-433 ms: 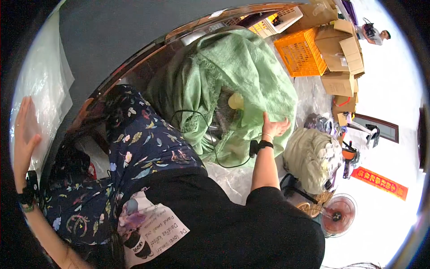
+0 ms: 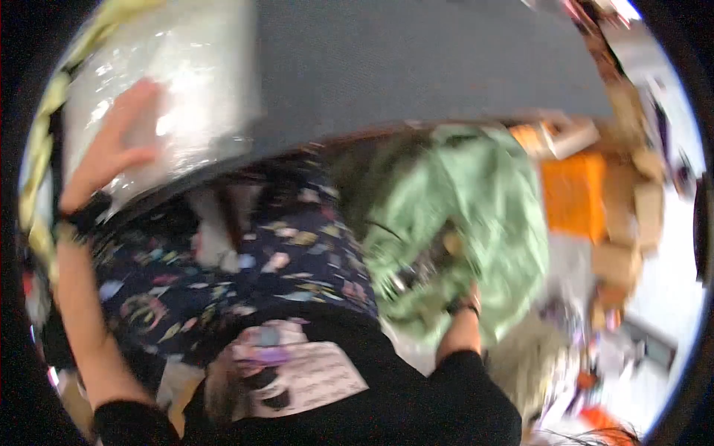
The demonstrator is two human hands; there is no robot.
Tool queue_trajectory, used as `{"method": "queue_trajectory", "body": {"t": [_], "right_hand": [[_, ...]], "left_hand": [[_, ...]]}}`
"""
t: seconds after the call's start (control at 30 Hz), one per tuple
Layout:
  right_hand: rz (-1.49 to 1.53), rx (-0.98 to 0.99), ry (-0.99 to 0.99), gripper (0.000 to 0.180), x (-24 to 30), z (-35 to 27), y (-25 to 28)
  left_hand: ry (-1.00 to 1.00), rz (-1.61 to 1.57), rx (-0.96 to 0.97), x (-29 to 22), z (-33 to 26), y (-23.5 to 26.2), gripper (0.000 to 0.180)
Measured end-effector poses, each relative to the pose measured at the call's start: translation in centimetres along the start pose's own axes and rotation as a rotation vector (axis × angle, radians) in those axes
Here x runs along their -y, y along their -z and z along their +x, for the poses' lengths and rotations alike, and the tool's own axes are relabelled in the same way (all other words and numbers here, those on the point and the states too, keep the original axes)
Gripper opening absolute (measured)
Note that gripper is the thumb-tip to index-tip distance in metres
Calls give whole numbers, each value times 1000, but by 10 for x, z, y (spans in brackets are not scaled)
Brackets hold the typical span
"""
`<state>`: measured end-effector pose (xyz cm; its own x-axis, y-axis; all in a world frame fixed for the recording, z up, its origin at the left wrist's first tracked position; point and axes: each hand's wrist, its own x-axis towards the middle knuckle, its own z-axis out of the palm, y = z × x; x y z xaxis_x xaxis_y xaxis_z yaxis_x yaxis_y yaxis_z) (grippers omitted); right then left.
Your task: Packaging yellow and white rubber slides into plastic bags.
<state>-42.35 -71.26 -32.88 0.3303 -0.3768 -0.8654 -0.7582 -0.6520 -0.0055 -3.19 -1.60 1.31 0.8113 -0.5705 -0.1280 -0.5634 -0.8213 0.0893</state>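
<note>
My left hand (image 2: 123,141) lies open with its fingers stretched out on a stack of clear, shiny plastic sheets or bags (image 2: 204,74) on the table. To my right, a large light green cloth sack (image 2: 502,201) gapes open beside my legs. My right hand (image 2: 474,294) reaches down at the sack's opening. Its fingers are hidden and smeared by motion, so its grip does not show. Inside the sack I see dark, glinting contents (image 2: 416,273) and a small yellowish thing (image 2: 451,242), too blurred to name.
The dark grey table top (image 2: 416,67) spreads across the front. An orange plastic crate (image 2: 573,195) and cardboard boxes (image 2: 628,201) stand beyond the sack at right. A pale bulging sack (image 2: 524,364) sits behind my right arm. Yellow material (image 2: 48,141) lines the far left.
My view has swung left, bringing more of the table and plastic into sight. My right hand has gone from the green cloth down into the sack's opening. My left hand stays on the plastic.
</note>
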Motion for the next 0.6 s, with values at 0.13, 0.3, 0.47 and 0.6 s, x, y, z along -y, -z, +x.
{"method": "queue_trajectory", "body": {"t": [0.13, 0.3, 0.47, 0.6], "right_hand": [[4, 81, 467, 86, 229, 27, -2], [-25, 300, 981, 79, 462, -50, -47], [77, 354, 1186, 73, 554, -108, -41], [219, 345, 1267, 68, 596, -151, -12]], "left_hand": [[-98, -75, -23, -17, 30, 5, 85], [-269, -71, -327, 0, 14, -1, 86], [-22, -87, -193, -10, 14, -16, 99], [-18, -142, -241, -5, 14, -29, 103]]}}
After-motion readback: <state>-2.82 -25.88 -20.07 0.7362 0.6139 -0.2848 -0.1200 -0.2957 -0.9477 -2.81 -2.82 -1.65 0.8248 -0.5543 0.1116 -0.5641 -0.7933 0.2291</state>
